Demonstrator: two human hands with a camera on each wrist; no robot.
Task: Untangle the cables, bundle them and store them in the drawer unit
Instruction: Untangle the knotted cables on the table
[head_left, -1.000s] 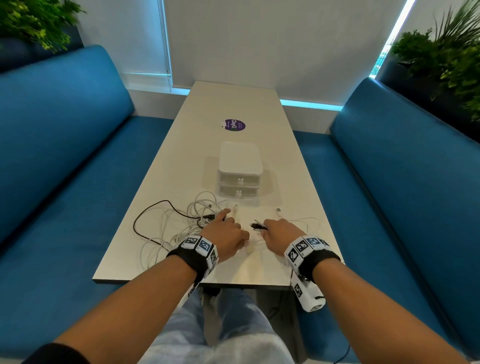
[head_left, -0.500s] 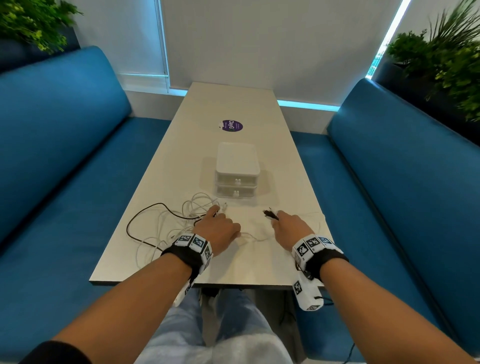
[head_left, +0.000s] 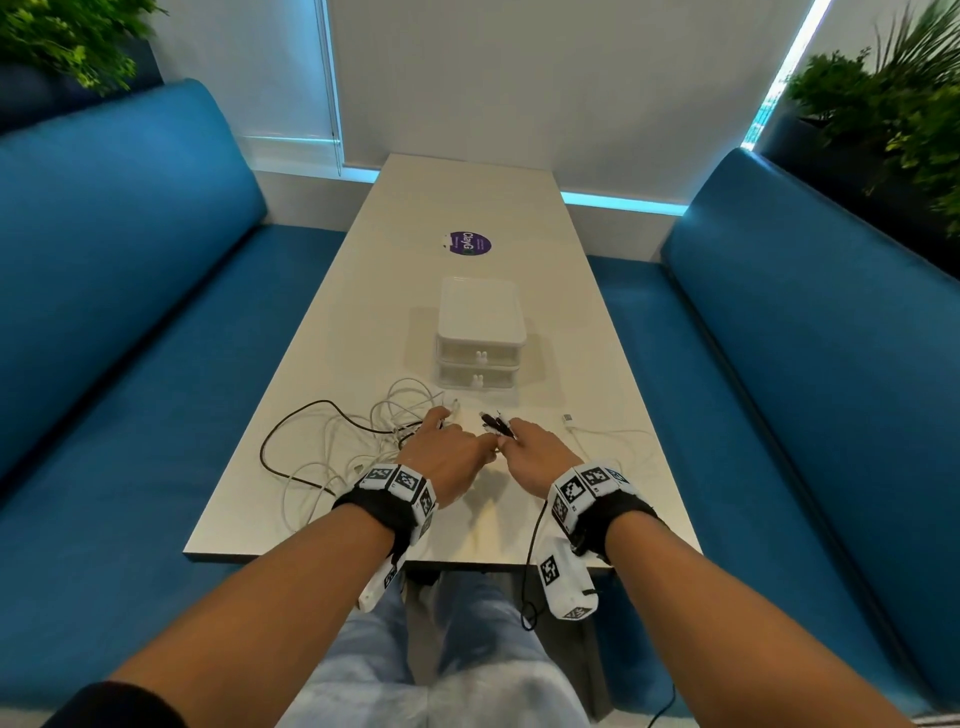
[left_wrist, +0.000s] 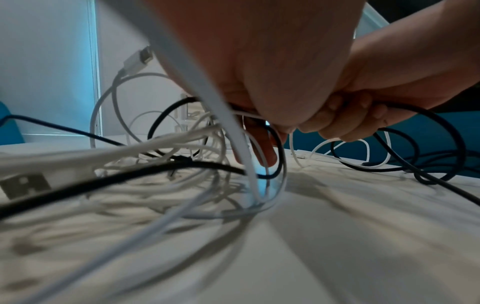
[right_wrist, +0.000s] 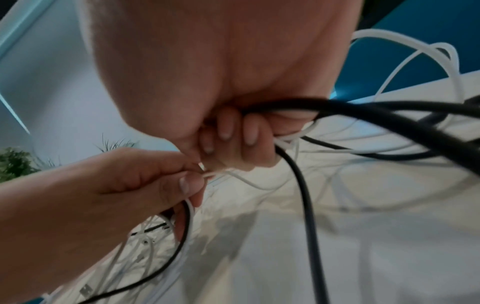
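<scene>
Both grips clench cables: right hand (head_left: 537, 457) black cable (right_wrist: 306, 205), left hand (head_left: 447, 457) white cable (right_wrist: 249, 181), before drawer unit (head_left: 479, 332).

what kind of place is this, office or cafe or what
Probably a booth nook in an office lounge or cafe: two blue padded benches face each other across a long pale table, with potted plants behind the backrests and a round purple sticker on the tabletop.

Blue benches (head_left: 130, 322), purple sticker (head_left: 469, 243), plants (head_left: 893, 109)
</scene>
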